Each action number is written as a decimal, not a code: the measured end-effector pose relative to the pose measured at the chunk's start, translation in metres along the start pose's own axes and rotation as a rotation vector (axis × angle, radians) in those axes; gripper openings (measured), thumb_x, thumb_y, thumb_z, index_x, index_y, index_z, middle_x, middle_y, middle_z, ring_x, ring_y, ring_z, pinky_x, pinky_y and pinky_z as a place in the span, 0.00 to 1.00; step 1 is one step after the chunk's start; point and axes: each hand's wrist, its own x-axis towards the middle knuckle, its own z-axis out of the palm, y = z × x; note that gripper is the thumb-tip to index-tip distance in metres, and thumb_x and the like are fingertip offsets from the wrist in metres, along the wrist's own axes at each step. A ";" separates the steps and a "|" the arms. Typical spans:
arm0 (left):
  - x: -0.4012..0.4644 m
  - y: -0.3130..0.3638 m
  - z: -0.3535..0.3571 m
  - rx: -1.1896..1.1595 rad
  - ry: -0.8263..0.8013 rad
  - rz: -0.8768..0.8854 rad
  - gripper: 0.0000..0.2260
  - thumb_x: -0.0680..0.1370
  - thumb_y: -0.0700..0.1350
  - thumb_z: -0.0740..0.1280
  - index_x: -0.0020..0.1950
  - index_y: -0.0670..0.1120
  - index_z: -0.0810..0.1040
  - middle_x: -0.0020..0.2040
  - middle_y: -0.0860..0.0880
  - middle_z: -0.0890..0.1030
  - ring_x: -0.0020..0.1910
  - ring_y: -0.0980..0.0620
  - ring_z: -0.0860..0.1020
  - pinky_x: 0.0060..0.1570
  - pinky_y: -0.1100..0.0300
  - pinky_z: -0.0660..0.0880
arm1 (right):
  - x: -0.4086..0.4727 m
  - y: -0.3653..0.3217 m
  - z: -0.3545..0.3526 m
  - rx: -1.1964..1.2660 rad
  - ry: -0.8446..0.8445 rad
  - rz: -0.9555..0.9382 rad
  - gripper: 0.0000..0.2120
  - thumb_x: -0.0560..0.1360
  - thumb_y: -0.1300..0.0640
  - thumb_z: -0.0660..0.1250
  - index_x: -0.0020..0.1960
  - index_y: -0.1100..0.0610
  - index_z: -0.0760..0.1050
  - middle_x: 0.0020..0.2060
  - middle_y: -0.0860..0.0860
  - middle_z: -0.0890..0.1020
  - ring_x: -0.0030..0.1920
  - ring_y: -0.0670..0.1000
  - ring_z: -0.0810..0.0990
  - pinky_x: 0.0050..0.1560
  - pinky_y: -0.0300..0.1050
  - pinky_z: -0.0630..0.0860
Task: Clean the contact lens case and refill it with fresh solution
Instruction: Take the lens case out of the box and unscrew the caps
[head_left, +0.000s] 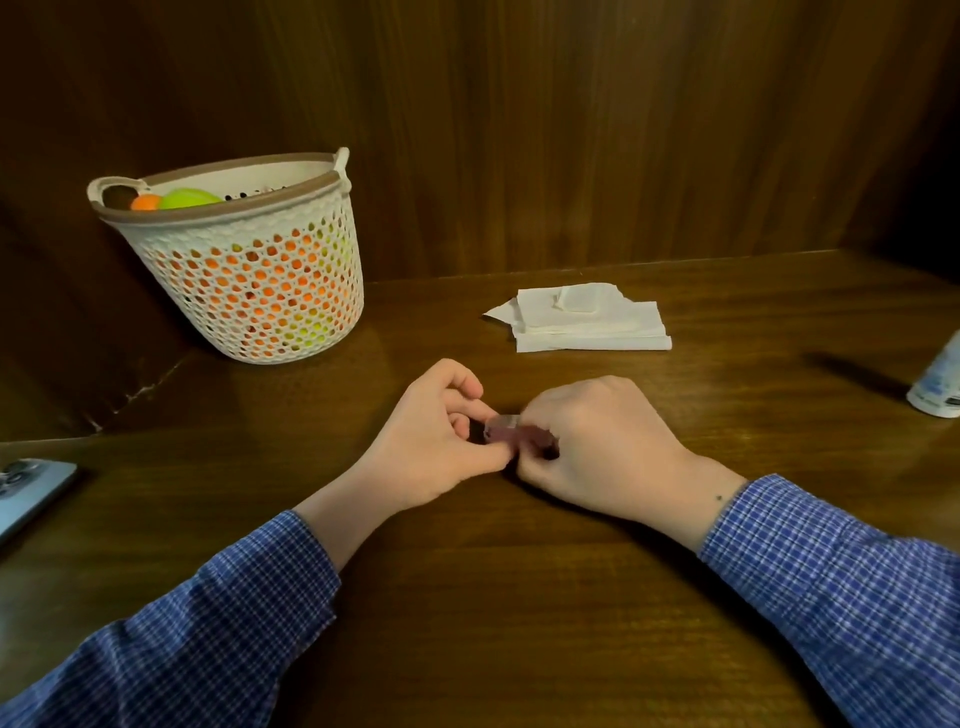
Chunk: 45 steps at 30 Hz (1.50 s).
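Hands meet at the middle of the wooden surface (519, 597): the left hand (436, 441) pinches one end of the small contact lens case (506, 428), and the right hand (602, 447) curls its fingers round the other end. Folded tissues (587, 319) lie beyond, a solution bottle (937, 387) stands far right, a perforated basket (244, 260) of coloured balls back left, a phone (28, 493) at the left edge.

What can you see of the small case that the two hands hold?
The case is small, and most of it is hidden. A clear, shiny edge shows on top, with a blurred purplish part below it. It looks like plastic. The left hand pinches its left end and the right hand grips its right end, just above the wooden table. Open or closed: cannot tell.
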 end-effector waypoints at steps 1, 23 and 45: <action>0.000 0.000 -0.001 0.012 -0.007 0.004 0.24 0.68 0.45 0.83 0.56 0.53 0.73 0.48 0.56 0.87 0.34 0.62 0.77 0.38 0.68 0.77 | 0.001 0.004 -0.002 0.048 -0.017 0.008 0.17 0.77 0.41 0.59 0.47 0.46 0.84 0.38 0.43 0.84 0.37 0.44 0.79 0.39 0.41 0.79; -0.007 0.010 0.006 0.173 0.056 0.001 0.29 0.65 0.53 0.84 0.59 0.59 0.72 0.47 0.62 0.86 0.44 0.62 0.82 0.36 0.73 0.75 | 0.010 0.048 0.028 0.681 0.114 0.548 0.06 0.80 0.55 0.69 0.47 0.45 0.79 0.42 0.42 0.85 0.43 0.42 0.83 0.45 0.35 0.78; -0.006 0.005 0.008 0.158 0.099 -0.018 0.33 0.65 0.54 0.84 0.62 0.60 0.69 0.47 0.61 0.85 0.47 0.68 0.79 0.39 0.71 0.78 | -0.010 0.039 0.013 0.480 -0.077 0.283 0.07 0.76 0.43 0.72 0.48 0.44 0.86 0.36 0.43 0.84 0.39 0.42 0.80 0.33 0.34 0.73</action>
